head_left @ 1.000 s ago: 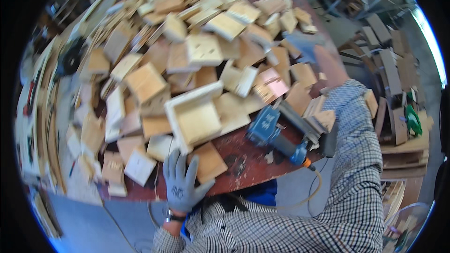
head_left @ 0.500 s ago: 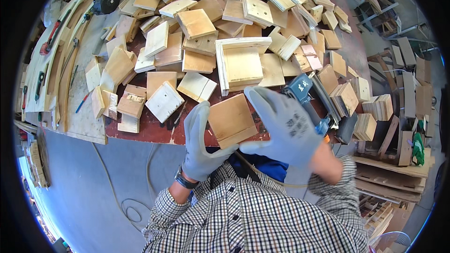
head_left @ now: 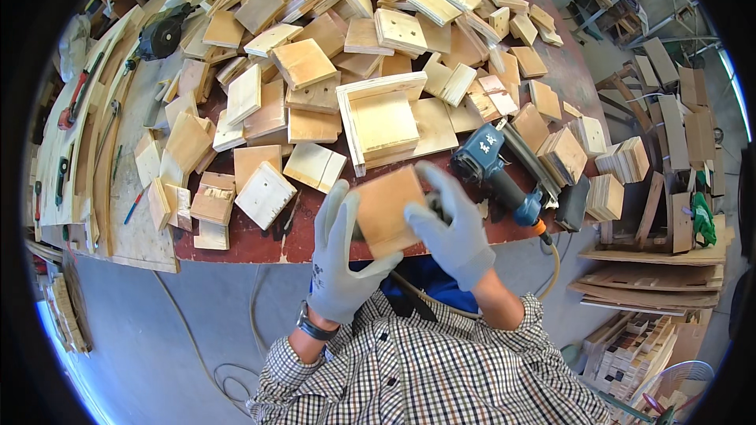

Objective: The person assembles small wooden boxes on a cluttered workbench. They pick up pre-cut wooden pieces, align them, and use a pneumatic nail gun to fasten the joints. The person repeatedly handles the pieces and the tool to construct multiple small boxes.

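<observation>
Between my two gloved hands, just over the near edge of the table, is a square plywood block (head_left: 384,208). My left hand (head_left: 340,256) cups its left side and lower corner. My right hand (head_left: 450,228) grips the right side, thumb on the top face and fingers behind, partly hidden. Beyond the block lies a joined wooden corner piece (head_left: 386,118) with two upright sides on a square base. A blue nail gun (head_left: 498,169) with a black grip rests on the table to the right of my right hand.
A large heap of plywood blocks (head_left: 315,63) covers the dark red table (head_left: 260,248). Long boards at left bear a black round tool (head_left: 163,34), a red-handled tool (head_left: 69,110) and a blue pen (head_left: 135,205). Shelving with wood sheets (head_left: 654,275) stands at right. A hose trails across the floor.
My right hand has come in closer and now has its thumb on the block. The block has turned a little. The view has shifted slightly, so the table appears lower and further left.
</observation>
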Available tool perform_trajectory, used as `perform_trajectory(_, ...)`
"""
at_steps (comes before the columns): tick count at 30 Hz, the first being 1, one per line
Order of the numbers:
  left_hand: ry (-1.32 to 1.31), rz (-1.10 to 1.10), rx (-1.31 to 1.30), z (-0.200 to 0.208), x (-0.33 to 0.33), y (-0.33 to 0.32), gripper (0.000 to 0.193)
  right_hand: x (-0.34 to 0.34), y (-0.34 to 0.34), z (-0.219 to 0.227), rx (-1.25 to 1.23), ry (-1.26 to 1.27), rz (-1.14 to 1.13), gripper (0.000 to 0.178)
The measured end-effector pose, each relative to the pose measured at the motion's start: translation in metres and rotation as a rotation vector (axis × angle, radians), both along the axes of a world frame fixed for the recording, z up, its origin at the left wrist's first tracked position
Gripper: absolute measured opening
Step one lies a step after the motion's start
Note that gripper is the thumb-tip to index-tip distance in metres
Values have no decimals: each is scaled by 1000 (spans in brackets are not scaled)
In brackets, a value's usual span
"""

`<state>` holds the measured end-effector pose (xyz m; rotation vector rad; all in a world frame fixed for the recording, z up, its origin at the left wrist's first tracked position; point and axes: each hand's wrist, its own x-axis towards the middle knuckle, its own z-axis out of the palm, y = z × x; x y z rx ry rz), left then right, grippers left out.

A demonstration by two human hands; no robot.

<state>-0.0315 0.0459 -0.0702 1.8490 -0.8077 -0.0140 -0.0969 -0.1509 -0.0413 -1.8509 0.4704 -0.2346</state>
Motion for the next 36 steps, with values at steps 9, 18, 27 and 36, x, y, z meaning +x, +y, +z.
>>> perform_trajectory(9, -429, 197, 212, 13, 81, -53, 66, 113, -47, 7, -404, 34, -147, 55)
perform_trajectory(18, -542, 154, 484, 2, 99, -65, 60, 89, -54, -35, -813, -55, -73, 90)
perform_trajectory(27, -555, 138, 565, -1, 105, -74, 58, 87, -63, -19, -838, 68, 136, 46)
perform_trajectory(36, -559, 101, 551, 1, 108, -72, 58, 87, -80, -16, -758, 128, 252, 43)
